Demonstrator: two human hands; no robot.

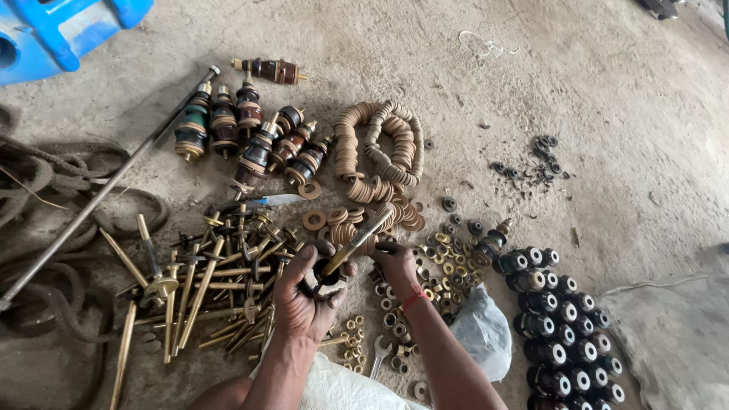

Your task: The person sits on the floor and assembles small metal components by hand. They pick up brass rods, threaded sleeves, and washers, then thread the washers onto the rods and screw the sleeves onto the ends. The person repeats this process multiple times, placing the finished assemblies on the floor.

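hands fitting a brass rod into a dark ring on a workshop floor.

nearest, a white sack (342, 391) and a clear plastic bag (482, 330) lie by the wrists, neither with a label that shows. the left hand (304, 296) is clenched around a dark ring (325, 279); the right hand (395, 262) pinches the brass rod (357, 241) angled into it. judged, the seating step is in hand, calling for a straight push. brass rods (197, 296) lie left, black caps (566, 334) right, tan washers (380, 148) and brown insulators (250, 137) beyond, a blue plastic thing (61, 30) farthest.
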